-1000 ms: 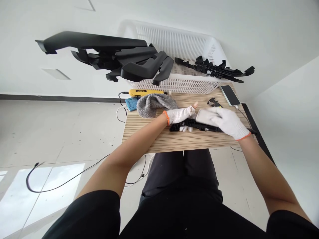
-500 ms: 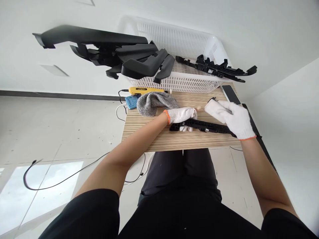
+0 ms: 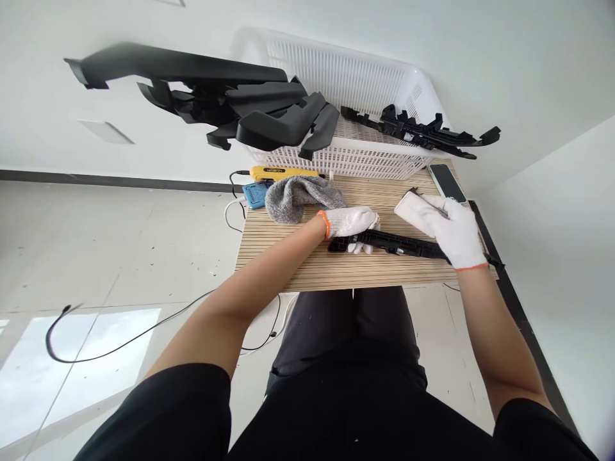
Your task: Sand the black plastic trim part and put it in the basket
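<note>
My left hand (image 3: 350, 223), in a white knitted glove with an orange cuff, is closed round the left part of a long black plastic trim strip (image 3: 391, 242) lying across the table. To its right, my gloved right hand (image 3: 459, 234) is over the near end of a small white rectangular item (image 3: 414, 214) with a dark piece at its far corner. The right fingers are bent together beside a thin dark sliver; what they hold is too small to make out. The right hand and wrist cover part of the strip's right end.
A white slatted basket (image 3: 336, 150) at the back holds large black panels (image 3: 273, 131) and slimmer black clip strips (image 3: 423, 134). On the table (image 3: 307, 278) are a grey knitted cloth (image 3: 288, 200), a yellow tool (image 3: 283, 173), a blue box (image 3: 256, 195) and a phone (image 3: 446, 182). Cables hang left.
My right hand has moved slightly left over the white item, and a thin dark sliver now shows by its fingers. The pale tip sticking out at my left fingers is no longer visible.
</note>
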Demonstrator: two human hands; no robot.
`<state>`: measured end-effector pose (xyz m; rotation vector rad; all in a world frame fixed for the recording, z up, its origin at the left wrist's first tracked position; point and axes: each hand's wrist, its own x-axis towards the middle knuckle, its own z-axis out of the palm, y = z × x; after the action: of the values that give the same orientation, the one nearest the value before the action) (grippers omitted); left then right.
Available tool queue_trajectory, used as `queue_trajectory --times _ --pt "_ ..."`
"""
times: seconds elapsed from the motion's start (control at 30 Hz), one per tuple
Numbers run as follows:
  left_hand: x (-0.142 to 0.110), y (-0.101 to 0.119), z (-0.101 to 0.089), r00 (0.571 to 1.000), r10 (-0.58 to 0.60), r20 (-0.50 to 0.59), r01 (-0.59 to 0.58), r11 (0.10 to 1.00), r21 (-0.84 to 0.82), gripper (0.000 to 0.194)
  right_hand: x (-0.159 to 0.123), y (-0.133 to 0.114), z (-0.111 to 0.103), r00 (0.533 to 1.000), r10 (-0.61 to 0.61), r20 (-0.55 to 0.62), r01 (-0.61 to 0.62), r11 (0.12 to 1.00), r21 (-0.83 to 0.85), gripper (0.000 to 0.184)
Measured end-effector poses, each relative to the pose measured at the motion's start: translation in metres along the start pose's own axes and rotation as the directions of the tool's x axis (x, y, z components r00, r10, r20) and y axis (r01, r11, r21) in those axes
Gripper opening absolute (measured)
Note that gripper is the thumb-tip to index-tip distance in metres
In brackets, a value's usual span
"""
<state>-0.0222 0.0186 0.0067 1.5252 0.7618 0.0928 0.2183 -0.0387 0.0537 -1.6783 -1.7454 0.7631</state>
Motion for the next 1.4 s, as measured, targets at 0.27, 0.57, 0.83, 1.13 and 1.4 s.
queue_trajectory --times 0.27,0.57,0.83,1.13,1.4 --pt "0.002 -0.001 -0.001 1.0 -0.02 0.001 0.02 1.0 -0.024 0.019 0.001 0.015 -0.022 1.0 -0.005 -0.03 0.002 0.996 -0.095 0.042" --pt "0.005 -0.005 -0.001 1.0 -0.002 0.001 0.002 1.0 -0.023 0.019 -0.008 0.025 -0.013 0.994 0.015 0.113 -0.013 1.0 -0.013 0.04" --pt "0.005 -0.007 -0.002 1.0 0.012 0.009 -0.012 1.0 -0.023 0.022 -0.008 0.011 -0.003 1.0 0.013 0.01 -0.013 1.0 -0.019 0.039" --pt "0.008 -0.006 0.0 0.998 -0.052 0.027 0.056 0.983 -0.173 0.074 -0.008 0.005 0.011 0.979 -0.104 -0.173 0.076 0.984 -0.162 0.044" --pt "0.01 -0.014 0.0 1.0 -0.012 0.011 0.014 0.987 -0.163 0.074 -0.022 0.021 0.003 0.931 -0.223 0.289 0.293 0.928 -0.23 0.046"
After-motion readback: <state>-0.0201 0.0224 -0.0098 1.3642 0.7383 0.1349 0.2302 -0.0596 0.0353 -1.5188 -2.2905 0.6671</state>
